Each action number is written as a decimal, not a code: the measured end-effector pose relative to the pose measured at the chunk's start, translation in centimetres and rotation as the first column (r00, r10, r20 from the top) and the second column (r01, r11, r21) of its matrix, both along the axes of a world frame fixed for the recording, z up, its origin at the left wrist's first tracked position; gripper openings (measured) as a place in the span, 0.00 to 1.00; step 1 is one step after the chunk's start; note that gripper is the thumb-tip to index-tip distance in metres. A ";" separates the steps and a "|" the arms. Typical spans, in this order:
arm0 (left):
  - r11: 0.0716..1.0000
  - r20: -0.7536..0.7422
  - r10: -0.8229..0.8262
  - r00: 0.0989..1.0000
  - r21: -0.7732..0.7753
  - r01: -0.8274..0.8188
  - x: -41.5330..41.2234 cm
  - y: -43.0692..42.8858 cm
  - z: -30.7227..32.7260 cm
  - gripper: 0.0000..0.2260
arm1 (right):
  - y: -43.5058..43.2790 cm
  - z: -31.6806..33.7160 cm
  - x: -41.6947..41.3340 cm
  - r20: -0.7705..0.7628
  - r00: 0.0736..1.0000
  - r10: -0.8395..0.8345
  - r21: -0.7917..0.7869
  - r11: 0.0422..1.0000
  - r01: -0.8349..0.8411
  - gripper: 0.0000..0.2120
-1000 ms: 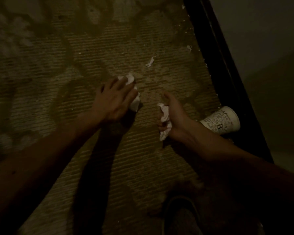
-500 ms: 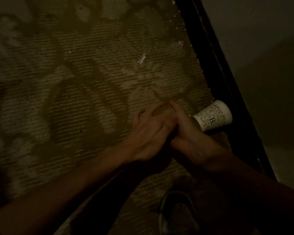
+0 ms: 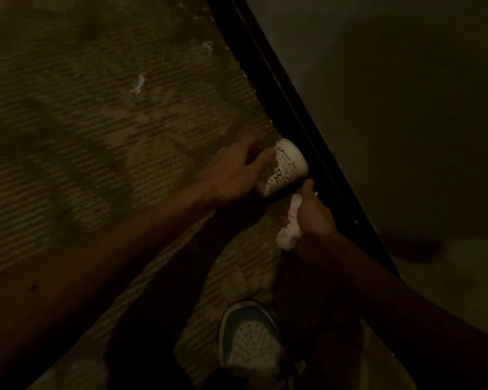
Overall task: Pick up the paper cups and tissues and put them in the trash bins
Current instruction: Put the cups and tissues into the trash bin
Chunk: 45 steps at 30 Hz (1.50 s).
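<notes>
Gripping a printed paper cup [image 3: 289, 167], L hand [image 3: 234, 173] has fingers curled on it. The cup lies on its side on the carpet [image 3: 96, 136], against the black baseboard strip [image 3: 293, 108]. R hand [image 3: 314, 213] clutches a crumpled tissue [image 3: 289, 232] in a closed fist (just beside cup). Tissue scrap [image 3: 138, 84] lies farther up the carpet, sneaker [image 3: 251, 339] near btm edge.
</notes>
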<state>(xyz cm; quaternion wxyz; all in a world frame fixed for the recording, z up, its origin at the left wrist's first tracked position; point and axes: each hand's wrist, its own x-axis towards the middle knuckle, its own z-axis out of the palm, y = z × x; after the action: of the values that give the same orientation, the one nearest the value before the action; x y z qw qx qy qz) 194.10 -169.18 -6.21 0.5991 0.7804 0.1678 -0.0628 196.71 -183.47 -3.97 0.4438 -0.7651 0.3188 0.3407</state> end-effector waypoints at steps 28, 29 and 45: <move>0.569 -0.137 0.658 0.741 -0.554 -0.608 -12.1 20.8 43.8 0.23 | 29.6 40.7 -4.3 0.284 0.947 0.151 0.696 0.647 -0.312 0.21; 0.548 -0.139 0.662 0.737 -0.581 -0.602 -12.6 20.2 47.5 0.23 | 29.3 44.3 -5.0 0.287 0.952 0.104 0.688 0.670 -0.280 0.18; 0.608 0.269 0.734 0.624 -0.670 -0.426 -26.9 17.5 105.6 0.23 | 29.6 100.8 -18.6 0.761 0.644 0.074 0.561 0.424 -0.711 0.09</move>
<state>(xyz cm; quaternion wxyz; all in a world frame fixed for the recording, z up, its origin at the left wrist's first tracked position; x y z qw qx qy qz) 167.19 -151.69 99.39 0.8009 0.4568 0.2284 0.3126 178.12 -153.85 96.79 0.7260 -0.5778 -0.2579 0.2692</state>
